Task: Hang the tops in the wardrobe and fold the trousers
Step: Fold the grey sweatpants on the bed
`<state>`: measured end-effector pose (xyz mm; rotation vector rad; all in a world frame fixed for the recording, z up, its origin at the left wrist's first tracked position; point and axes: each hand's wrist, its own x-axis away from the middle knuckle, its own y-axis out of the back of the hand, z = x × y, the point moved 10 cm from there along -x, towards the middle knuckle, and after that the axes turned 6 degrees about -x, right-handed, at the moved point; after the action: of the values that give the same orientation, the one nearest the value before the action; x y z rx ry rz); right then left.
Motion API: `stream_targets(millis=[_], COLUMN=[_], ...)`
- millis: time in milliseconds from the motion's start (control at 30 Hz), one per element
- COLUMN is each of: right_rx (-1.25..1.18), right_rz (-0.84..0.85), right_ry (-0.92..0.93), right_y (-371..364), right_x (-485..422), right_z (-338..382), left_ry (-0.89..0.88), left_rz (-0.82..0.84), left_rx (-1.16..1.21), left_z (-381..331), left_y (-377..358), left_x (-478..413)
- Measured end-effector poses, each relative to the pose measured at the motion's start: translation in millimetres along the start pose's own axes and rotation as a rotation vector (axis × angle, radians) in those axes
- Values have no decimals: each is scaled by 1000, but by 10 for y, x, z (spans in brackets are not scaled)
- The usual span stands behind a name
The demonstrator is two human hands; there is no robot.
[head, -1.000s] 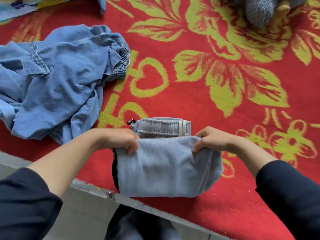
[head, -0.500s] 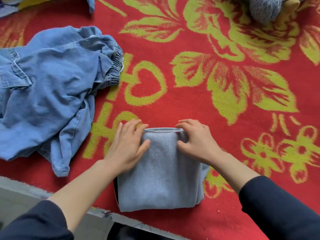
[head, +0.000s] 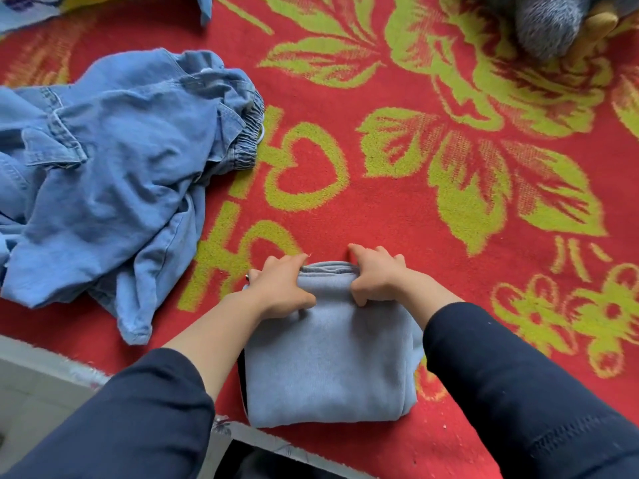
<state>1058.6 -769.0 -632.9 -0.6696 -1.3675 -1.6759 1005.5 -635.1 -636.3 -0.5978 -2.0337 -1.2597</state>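
Observation:
Light grey-blue trousers (head: pixel 328 361) lie folded into a compact square near the front edge of the red blanket (head: pixel 397 209). My left hand (head: pixel 280 288) grips the far left corner of the fold, fingers curled around the fabric. My right hand (head: pixel 375 278) pinches the far right corner of the same fold, thumb pressed on top. A crumpled pair of blue denim trousers (head: pixel 114 181) with an elastic waistband lies spread out to the left, apart from both hands.
The red blanket with yellow-green flowers covers the bed; its front edge (head: pixel 62 361) runs diagonally at lower left with pale floor beyond. A grey plush toy (head: pixel 549 22) sits at the top right. A light patterned cloth (head: pixel 24 12) shows at the top left.
The near half of the grey-blue trousers was folded forward over the waistband. My hands then pressed it flat and now curl around the far corners.

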Motion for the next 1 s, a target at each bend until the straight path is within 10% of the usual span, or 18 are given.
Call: stream_targets(millis=[367,1000], right_rx=[409,978], right_rz=[-207,-146], right_ry=[572,1341], right_y=[-285,-2377], right_x=[1437,3938], right_z=[726,4160], left_ry=[-190,626], left_rz=[-391,-931], left_rx=[-105,69], left_z=[6,2235], left_y=[-104,-862], left_x=[1594,5725])
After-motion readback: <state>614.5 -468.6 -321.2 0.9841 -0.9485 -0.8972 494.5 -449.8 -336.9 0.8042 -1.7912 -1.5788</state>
